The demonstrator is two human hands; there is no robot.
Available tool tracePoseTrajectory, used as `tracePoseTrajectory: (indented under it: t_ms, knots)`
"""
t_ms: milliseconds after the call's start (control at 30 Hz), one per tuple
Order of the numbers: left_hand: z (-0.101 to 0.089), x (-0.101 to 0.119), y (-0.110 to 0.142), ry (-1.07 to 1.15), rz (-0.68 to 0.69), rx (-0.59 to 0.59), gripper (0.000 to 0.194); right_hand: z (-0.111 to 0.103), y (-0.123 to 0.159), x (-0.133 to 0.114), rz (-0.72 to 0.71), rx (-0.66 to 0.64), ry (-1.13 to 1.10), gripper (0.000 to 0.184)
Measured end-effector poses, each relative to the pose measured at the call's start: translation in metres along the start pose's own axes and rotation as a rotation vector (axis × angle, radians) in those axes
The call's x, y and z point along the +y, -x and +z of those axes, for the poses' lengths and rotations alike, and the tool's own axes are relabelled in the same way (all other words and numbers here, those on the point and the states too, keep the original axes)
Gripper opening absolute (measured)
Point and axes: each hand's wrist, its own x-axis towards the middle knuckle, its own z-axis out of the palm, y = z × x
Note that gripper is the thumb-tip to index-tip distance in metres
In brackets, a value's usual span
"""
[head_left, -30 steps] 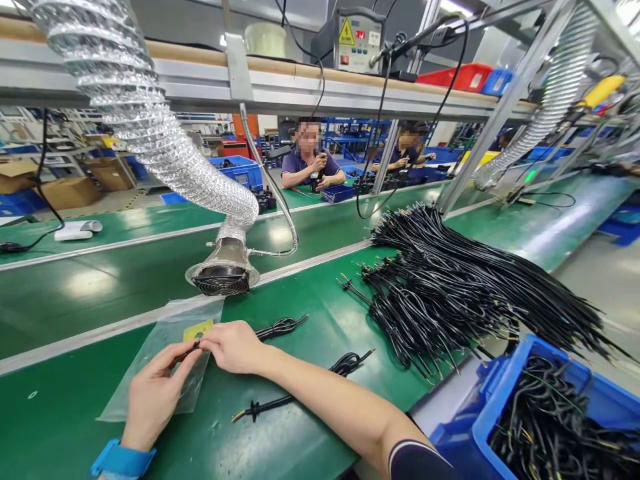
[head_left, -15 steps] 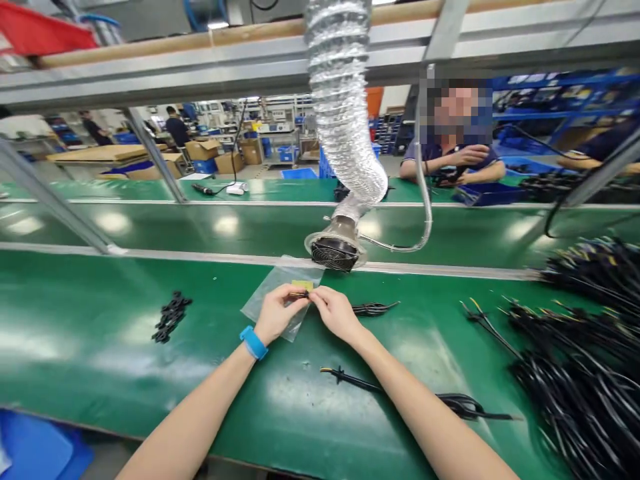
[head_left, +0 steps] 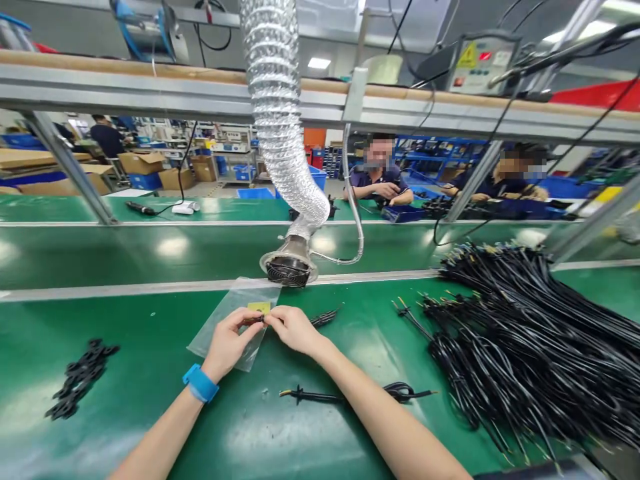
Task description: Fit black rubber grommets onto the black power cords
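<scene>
My left hand [head_left: 227, 340], with a blue wristband [head_left: 201, 383], is closed, its thumb and fingers pinching the end of a black cable. Against it my right hand [head_left: 296, 330] is also closed, fingertips on the same small dark end, mostly hidden by the fingers. The folded length of that black cable [head_left: 325, 317] shows behind my right hand. Beneath both hands lies a clear plastic bag [head_left: 210, 331] with a yellow label [head_left: 259, 307]. Another black cable [head_left: 320, 397], coiled, with bared wire tips and a collar, passes under my right forearm.
Small black plastic parts [head_left: 83, 377] lie at the left of the green bench [head_left: 165, 427]. A large pile of black cables [head_left: 510, 360] covers the right. A fume duct [head_left: 287, 147] hangs ahead of my hands. Two co-workers [head_left: 381, 183] sit across the bench.
My view has turned right, so the scene shifts left and more of the cable pile shows. Both hands stay together over the bag, still pinching the cable end.
</scene>
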Motion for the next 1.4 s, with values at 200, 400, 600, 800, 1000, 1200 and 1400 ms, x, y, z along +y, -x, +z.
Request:
tracePoseTrajectory:
  t_ms: [200,400,600,800,1000,1200,1400]
  knots:
    - [0.0,0.001,0.0,-0.062,0.035,0.003,0.023,-0.03,0.013,0.006,0.005,-0.136,0.284,0.029]
    - [0.004,0.003,0.002,-0.11,0.043,-0.039,0.024,-0.044,0.029,0.016,0.023,-0.24,0.519,0.032]
    - [0.01,0.002,0.008,-0.164,0.065,-0.098,0.024,-0.058,0.048,0.002,0.138,-0.137,0.636,0.042]
    - [0.012,0.005,0.011,-0.2,0.077,-0.114,0.026,-0.064,0.092,-0.017,0.369,-0.097,0.658,0.054]
    - [0.012,0.007,0.01,-0.23,0.065,-0.083,0.032,-0.061,0.147,-0.012,0.252,-0.101,0.45,0.068]
    - [0.01,0.007,0.008,-0.252,0.046,-0.078,0.039,-0.07,0.171,0.002,0.165,-0.099,0.445,0.084]
    - [0.003,-0.003,0.007,-0.303,-0.005,-0.07,0.045,-0.055,0.176,0.001,0.208,-0.084,0.669,0.047]
